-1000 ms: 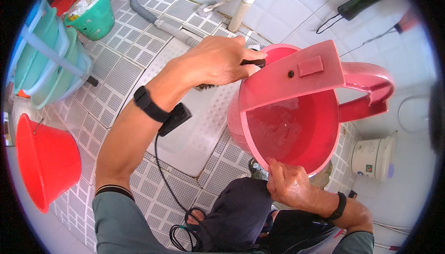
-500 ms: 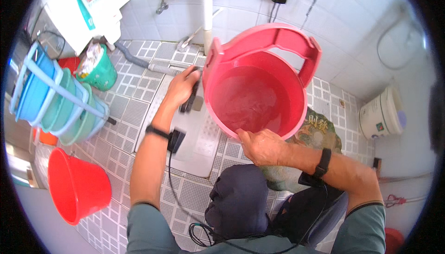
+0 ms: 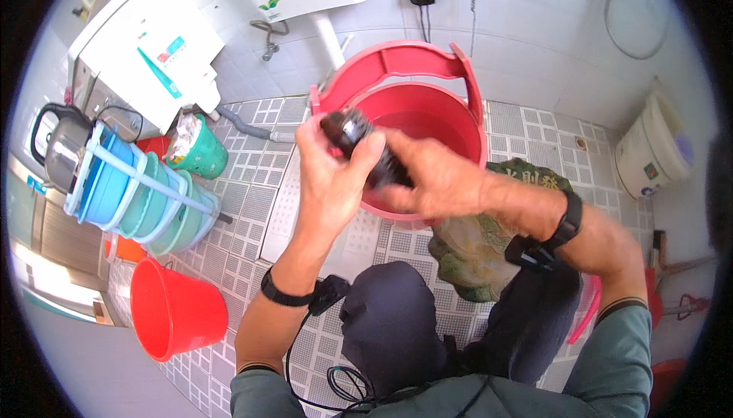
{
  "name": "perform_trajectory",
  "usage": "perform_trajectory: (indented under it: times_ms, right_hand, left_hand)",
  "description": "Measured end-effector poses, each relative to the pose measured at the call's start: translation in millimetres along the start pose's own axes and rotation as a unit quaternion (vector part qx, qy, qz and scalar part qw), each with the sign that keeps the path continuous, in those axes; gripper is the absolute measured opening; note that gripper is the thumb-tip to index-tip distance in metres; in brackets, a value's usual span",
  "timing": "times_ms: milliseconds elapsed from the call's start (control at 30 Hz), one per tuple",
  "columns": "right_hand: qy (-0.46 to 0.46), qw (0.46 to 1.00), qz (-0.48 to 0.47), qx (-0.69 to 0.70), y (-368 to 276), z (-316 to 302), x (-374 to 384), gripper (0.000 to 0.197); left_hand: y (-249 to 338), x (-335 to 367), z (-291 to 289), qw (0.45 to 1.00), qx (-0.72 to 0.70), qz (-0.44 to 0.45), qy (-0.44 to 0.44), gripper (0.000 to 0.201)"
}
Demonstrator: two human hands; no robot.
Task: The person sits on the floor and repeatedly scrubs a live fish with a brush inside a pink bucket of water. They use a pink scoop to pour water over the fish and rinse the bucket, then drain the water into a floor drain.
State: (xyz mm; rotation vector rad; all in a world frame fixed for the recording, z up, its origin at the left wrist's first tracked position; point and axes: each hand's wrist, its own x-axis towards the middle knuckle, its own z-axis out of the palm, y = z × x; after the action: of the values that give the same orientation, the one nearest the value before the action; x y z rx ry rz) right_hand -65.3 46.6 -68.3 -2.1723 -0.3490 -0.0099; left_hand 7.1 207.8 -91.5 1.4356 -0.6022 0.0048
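Above the near side of a large pink bucket (image 3: 476, 139), my left hand (image 3: 328, 174) is closed round a dark, glossy oblong object (image 3: 350, 129). The object's lower part looks rough and bristly, but blur hides its exact kind. My right hand (image 3: 447, 177) is closed over that lower end, its fingers smeared by motion. Cloudy liquid (image 3: 416, 122) shows inside the bucket, and the bucket's wide handle stands raised at the far side. Both hands partly cover the rim nearest me.
A green, stone-like mat (image 3: 477, 254) lies right of the bucket. To the left stand a red bucket (image 3: 179, 307), a rack of blue and green basins (image 3: 145, 189) and a green bin (image 3: 200, 151). A white bucket (image 3: 653, 147) is by the right wall.
My right hand has let go of the pink bucket's rim and joined my left hand on the dark object. The bucket, tilted toward me before, now sits more upright. The view has shifted left.
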Motion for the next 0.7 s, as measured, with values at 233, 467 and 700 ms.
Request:
perform_trajectory:
  times_ms: [233,467,700]
  right_hand:
    - [0.152,0.988,-0.007,-0.040,70.4,-89.9,-69.8,0.046]
    - [0.151,0.974,0.078,-0.153,165.1,-77.1,-94.5,0.024]
    - [0.248,0.939,0.117,-0.206,211.5,-92.9,-75.2,0.022]
  left_hand:
    - [9.9,48.6,71.6,0.920,0.344,0.183,-0.048,0.031]
    - [6.9,140.7,27.5,0.720,0.567,0.395,0.064,0.056]
    - [-4.2,148.2,29.3,0.872,0.484,-0.022,-0.075,0.084]
